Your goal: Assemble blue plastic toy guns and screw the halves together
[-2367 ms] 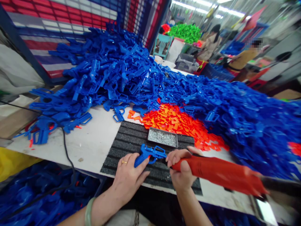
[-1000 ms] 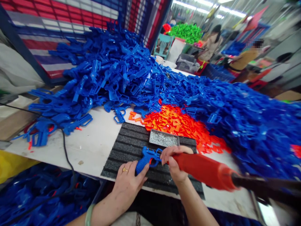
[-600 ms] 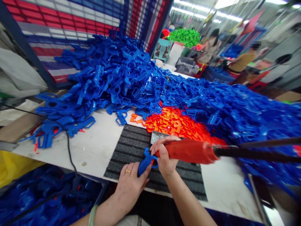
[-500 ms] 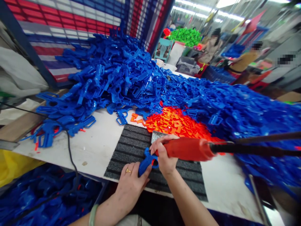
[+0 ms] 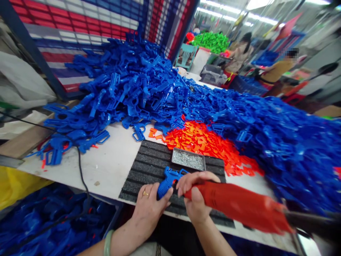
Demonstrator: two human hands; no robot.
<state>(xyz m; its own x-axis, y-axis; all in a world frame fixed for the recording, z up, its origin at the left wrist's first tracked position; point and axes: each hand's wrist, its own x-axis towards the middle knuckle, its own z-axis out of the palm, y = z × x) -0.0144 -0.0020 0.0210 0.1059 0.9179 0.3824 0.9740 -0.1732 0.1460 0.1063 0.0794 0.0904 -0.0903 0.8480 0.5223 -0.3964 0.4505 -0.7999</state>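
Observation:
On the ribbed dark mat (image 5: 133, 185) lies a blue toy gun (image 5: 165, 186), its grip held by my left hand (image 5: 149, 204). My right hand (image 5: 198, 193) is wrapped round the front of a red electric screwdriver (image 5: 239, 206), which slants down to the right. The screwdriver's tip is hidden by my fingers, close to the toy gun's trigger area. A small tray (image 5: 174, 161) of tiny silvery screws sits on the mat just beyond. Behind it spreads a pile of orange plastic pieces (image 5: 202, 138).
Blue toy gun parts (image 5: 133, 81) are heaped across the back and right of the white table (image 5: 106, 167). A black cable (image 5: 80, 163) crosses the left side. More blue pieces fill a bin (image 5: 115, 217) below. Farther back, people (image 5: 277, 71) work among coloured parts.
My right hand and the screwdriver have swung right and toward me, uncovering the screw tray and more of the toy gun. My left hand has stayed on the toy gun.

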